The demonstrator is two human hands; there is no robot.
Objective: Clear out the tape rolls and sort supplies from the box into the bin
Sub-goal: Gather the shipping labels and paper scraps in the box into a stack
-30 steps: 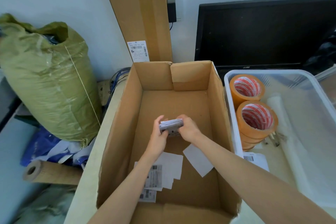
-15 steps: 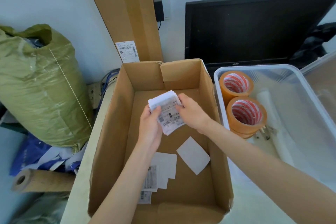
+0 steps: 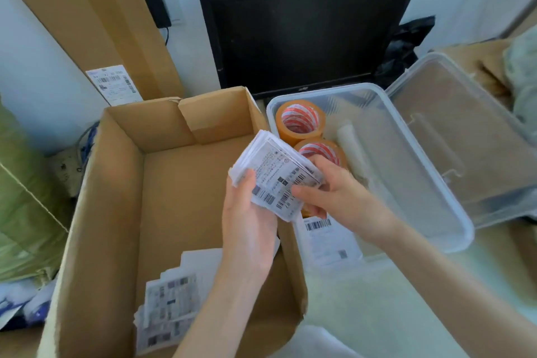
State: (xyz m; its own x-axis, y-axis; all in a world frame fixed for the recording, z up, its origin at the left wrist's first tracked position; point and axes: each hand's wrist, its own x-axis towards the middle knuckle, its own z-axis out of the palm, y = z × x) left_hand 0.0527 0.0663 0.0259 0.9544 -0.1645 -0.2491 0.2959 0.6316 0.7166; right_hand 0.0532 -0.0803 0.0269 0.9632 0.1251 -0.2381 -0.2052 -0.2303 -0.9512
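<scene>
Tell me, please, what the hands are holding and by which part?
Both hold one stack of labels: the left hand grips its near-left end, the right hand pinches its right edge.

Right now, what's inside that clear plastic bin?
In the clear bin lie two orange tape rolls, a whitish roll and a barcode label sheet. The right hand and label stack cover part of the nearer tape roll.

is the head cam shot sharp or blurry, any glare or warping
Head view: soft overall, with motion blur strongest on the loose labels in the box; the label stack held by both hands shows barcodes but no readable text; wide-angle warping bends the monitor; lighting is even daylight with no harsh glare.
</scene>
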